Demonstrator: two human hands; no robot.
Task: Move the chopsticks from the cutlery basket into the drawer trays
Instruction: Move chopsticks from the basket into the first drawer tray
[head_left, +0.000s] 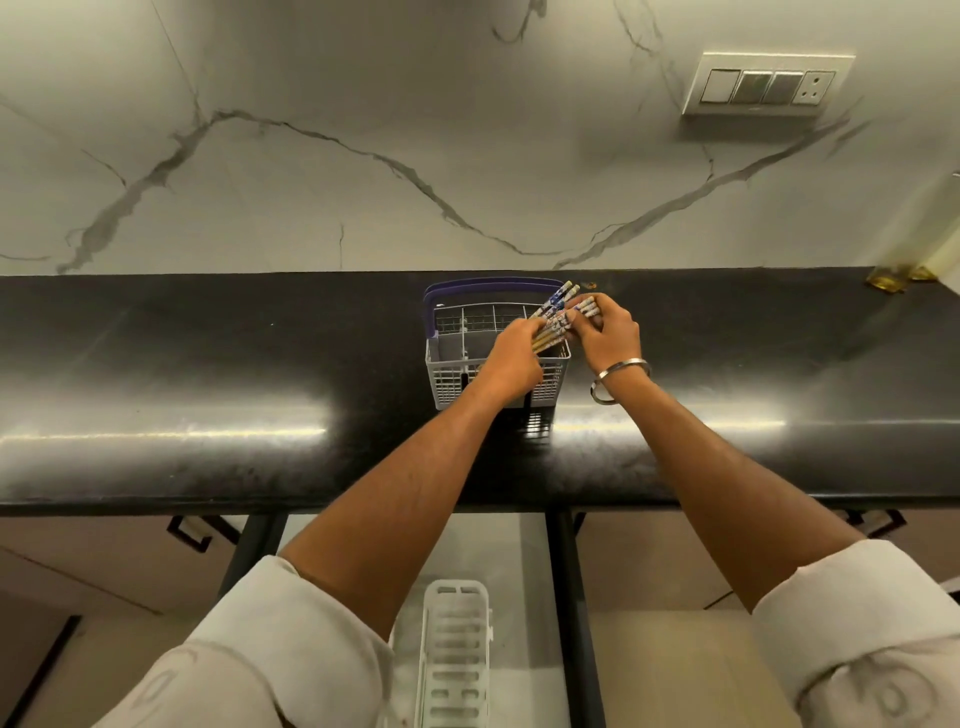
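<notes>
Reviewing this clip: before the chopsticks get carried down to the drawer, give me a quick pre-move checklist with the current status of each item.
1. Chopsticks gathered into one bundle: ok, both hands close around them over the basket.
2. Left hand gripping the lower ends: ok.
3. Right hand gripping the patterned tops: ok.
4. Basket emptied of chopsticks: cannot tell, the hands hide the right-hand compartments.
5. Drawer open with a white tray ready below: ok.
6. Bundle clear of the basket rim: not ok, it still overlaps the rim.
</notes>
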